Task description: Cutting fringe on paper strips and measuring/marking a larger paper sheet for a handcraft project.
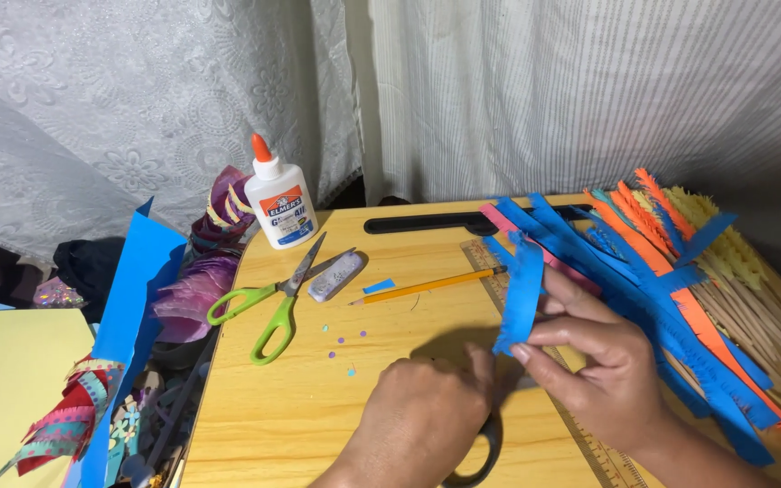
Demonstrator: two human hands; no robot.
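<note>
My right hand (pixel 603 361) pinches the lower end of a blue fringed paper strip (pixel 522 291) and holds it upright above the wooden lap desk (pixel 318 398). Close beside it, my left hand (pixel 422 420) grips black-handled scissors (pixel 481 456), of which only a handle loop shows; the blades are hidden by the hand. A pile of blue, orange, pink and yellow fringed strips (pixel 671 271) lies under and behind my right hand.
Green-handled scissors (pixel 273 307), a white glue bottle with an orange cap (pixel 278 201), a small grey cutter (pixel 334 276), a pencil (pixel 427 286) and a ruler (pixel 580 434) lie on the desk. Wooden sticks (pixel 752 316) sit far right. Blue and yellow sheets and paper craft pieces (pixel 92 380) lie left.
</note>
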